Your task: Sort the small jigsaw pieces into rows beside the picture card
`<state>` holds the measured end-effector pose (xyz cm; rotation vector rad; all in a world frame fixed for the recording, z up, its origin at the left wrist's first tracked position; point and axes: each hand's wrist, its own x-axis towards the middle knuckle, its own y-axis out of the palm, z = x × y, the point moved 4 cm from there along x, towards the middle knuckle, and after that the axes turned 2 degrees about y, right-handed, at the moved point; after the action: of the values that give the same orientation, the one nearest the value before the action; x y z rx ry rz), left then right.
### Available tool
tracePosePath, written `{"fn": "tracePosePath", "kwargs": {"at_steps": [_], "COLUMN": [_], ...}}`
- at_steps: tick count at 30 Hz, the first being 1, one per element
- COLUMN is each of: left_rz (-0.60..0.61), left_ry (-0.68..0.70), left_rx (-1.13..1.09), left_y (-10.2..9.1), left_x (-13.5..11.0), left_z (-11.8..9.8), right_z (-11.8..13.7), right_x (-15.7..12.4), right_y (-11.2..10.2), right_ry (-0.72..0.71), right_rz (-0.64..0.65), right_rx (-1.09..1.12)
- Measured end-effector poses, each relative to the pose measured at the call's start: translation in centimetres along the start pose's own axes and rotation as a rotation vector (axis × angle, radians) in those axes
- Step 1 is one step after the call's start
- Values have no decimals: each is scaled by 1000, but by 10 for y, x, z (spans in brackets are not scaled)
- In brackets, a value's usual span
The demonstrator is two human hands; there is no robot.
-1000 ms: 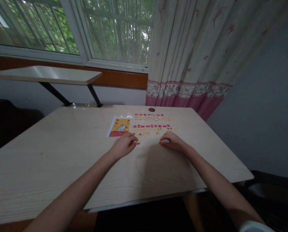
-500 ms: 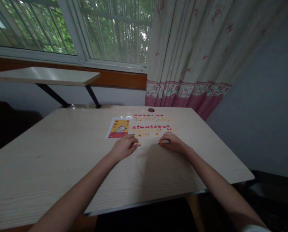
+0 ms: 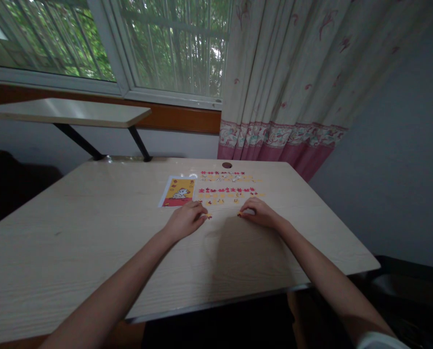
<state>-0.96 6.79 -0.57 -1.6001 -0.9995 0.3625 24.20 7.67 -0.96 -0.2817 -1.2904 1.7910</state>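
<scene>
Small red and yellow puzzle pieces (image 3: 226, 190) lie in rows on the far part of a pale wooden table (image 3: 93, 242). Left of them is a reference picture card (image 3: 178, 191), yellow and red with a white animal. My left hand (image 3: 186, 219) rests on the table just below the card, fingers curled, pinching a small yellow-red piece (image 3: 208, 216) at its fingertips. My right hand (image 3: 260, 212) lies below the right end of the rows, fingers bent, tips on another small piece (image 3: 239, 214).
A round cable hole (image 3: 227, 165) sits at the table's far edge. Behind it hang a flowered curtain (image 3: 292, 82) and a window (image 3: 136, 43). A second table top (image 3: 64, 112) stands at the back left. A grey wall is to the right.
Both hands stay almost still on their pieces; the view has shifted slightly.
</scene>
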Motion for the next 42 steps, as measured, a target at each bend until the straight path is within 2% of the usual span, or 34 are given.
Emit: {"fn": "tracePosePath", "kwargs": {"at_steps": [25, 31, 34, 38, 42], "left_rz": [27, 5, -7, -30, -55], "left_ry": [0, -2, -26, -54, -50], "left_rx": [18, 4, 20, 60, 85], "left_y": [-1, -7, -11, -14, -15], "left_x": [0, 0, 0, -1, -1], "left_z": [-4, -1, 4, 9, 10], "right_z": [0, -3, -11, -36, -65], "right_x": [2, 1, 0, -7, -17], "right_y": [-1, -2, -9, -27, -33], "right_ry": [7, 37, 98, 232, 315], "right_rz": [27, 7, -67, -207, -167], "right_rx": [-8, 3, -52, -181, -293]}}
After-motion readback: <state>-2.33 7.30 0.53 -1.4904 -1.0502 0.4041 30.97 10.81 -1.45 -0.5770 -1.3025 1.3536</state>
